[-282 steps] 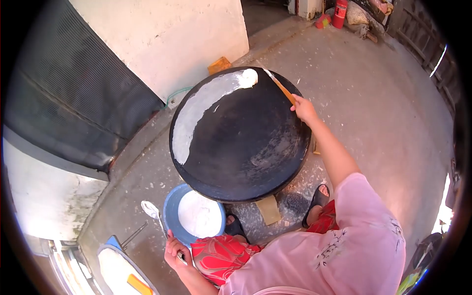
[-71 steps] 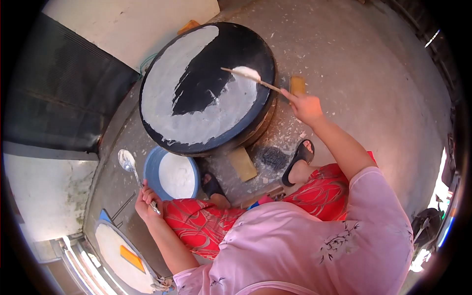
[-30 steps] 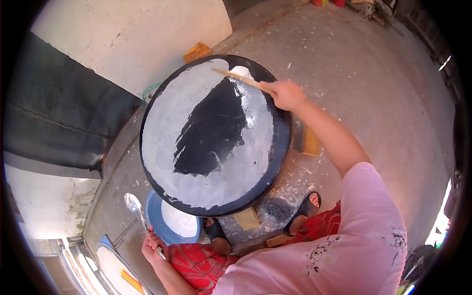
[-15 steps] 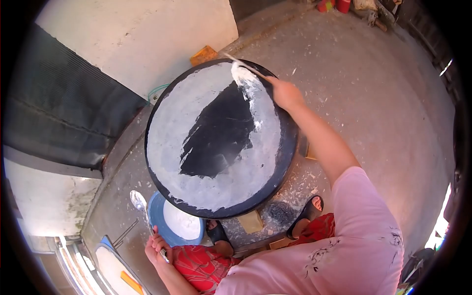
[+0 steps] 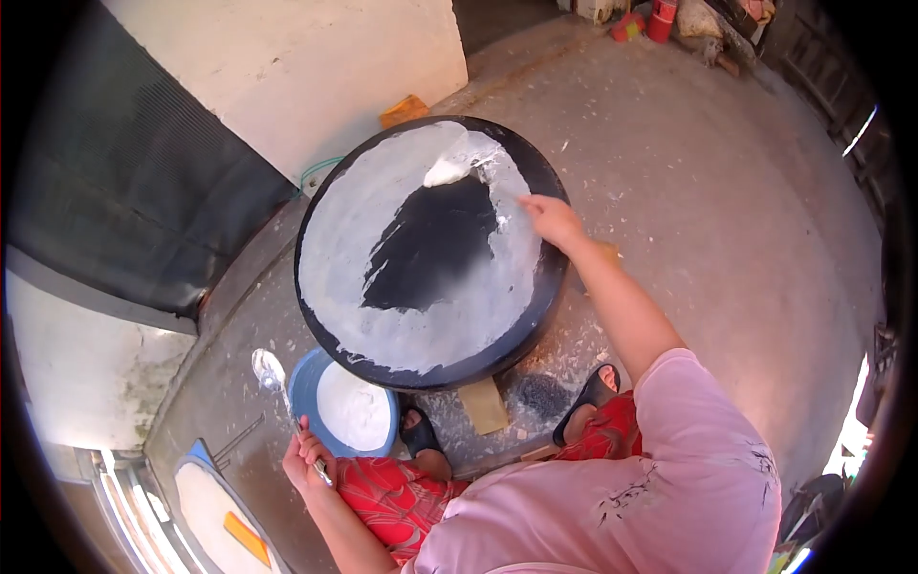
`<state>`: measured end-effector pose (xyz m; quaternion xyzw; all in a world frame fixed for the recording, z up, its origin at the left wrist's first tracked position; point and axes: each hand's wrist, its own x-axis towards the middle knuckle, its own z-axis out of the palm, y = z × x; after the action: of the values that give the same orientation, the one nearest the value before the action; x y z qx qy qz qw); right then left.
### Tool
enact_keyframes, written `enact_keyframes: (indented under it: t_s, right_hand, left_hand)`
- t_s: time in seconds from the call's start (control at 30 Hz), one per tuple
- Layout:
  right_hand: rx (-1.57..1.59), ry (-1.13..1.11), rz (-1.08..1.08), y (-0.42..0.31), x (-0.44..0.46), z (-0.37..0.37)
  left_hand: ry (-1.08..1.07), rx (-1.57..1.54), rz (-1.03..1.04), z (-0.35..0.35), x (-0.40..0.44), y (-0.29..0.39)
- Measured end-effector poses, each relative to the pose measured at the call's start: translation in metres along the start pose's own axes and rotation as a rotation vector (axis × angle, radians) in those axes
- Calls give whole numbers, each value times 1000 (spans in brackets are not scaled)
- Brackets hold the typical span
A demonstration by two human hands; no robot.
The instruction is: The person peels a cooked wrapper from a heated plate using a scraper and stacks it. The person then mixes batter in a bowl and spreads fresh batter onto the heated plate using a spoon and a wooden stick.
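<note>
Griddle [image 5: 432, 253]: white batter [image 5: 342, 251] ringed around bare dark middle, thick lump [image 5: 447, 173] toward far side. Right hand [image 5: 555, 221] over griddle's right rim; fingertips blurred, can't tell if gripping. Left hand [image 5: 309, 462] gripping spoon [image 5: 269, 370], near side of griddle, spoon bowl beside blue basin [image 5: 303, 390].

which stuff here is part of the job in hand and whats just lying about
Likely the job's: black griddle, white paste on it, blue basin, spoon in left hand.
Probably just lying about: red canister, orange block, red-and-green thing beside canister.
</note>
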<state>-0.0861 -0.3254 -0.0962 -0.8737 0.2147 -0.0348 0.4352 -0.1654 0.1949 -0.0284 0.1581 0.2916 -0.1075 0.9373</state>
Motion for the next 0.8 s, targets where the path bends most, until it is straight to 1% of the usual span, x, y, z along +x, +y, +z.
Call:
enact_keyframes:
  t_s: [0.07, 0.1, 0.13, 0.2, 0.23, 0.3, 0.37, 0.43, 0.47, 0.53, 0.57, 0.6, 0.63, 0.67, 0.73, 0.77, 0.8]
  right_hand:
    - [-5, 185, 176, 3, 2, -4]
    - [92, 97, 134, 13, 8, 9]
    - [2, 70, 68, 3, 4, 23]
    - [-66, 78, 18, -18, -16, 44]
    - [-69, 76, 13, -26, -26, 41]
    - [-169, -21, -16, -43, -43, 31]
    - [-223, 50, 124, -35, -47, 10]
    - [-125, 295, 363, -11, -45, -5]
    - [-126, 294, 364, -6, -47, 2]
    - [59, 270, 217, 9, -49, 25]
    - [54, 186, 145, 14, -46, 45]
    - [19, 104, 113, -4, -55, 54]
    - [-98, 63, 61, -24, -62, 62]
    - [-95, 57, 58, -28, -60, 65]
    - [-24, -124, 22, -48, -54, 64]
    - [-22, -53, 141, -60, -58, 57]
    - [-24, -60, 136, -55, -50, 64]
  left_hand:
    - [26, 28, 22, 0, -3, 0]
    - [24, 19, 22, 0, -5, 0]
    - [22, 16, 23, -1, -4, 1]
    - [-12, -1, 6, -6, -3, 4]
    - [-13, -6, 9, -8, -3, 5]
    - [-5, -42, -30, -9, -3, 9]
    - [-3, -37, -28, -13, -5, 13]
    - [3, -36, -25, -17, -8, 15]
    - [2, -20, -22, -18, -9, 16]
    - [-2, -4, -22, -18, -8, 18]
    - [-9, 3, -17, -20, -5, 20]
    - [-16, 9, -10, -22, -4, 22]
    - [-15, 6, -7, -21, -4, 21]
    - [0, -17, -19, -18, -5, 20]
    - [13, -41, -22, -14, -7, 20]
    - [6, -45, -27, -14, -8, 18]
    - [2, -50, -34, -15, -9, 18]
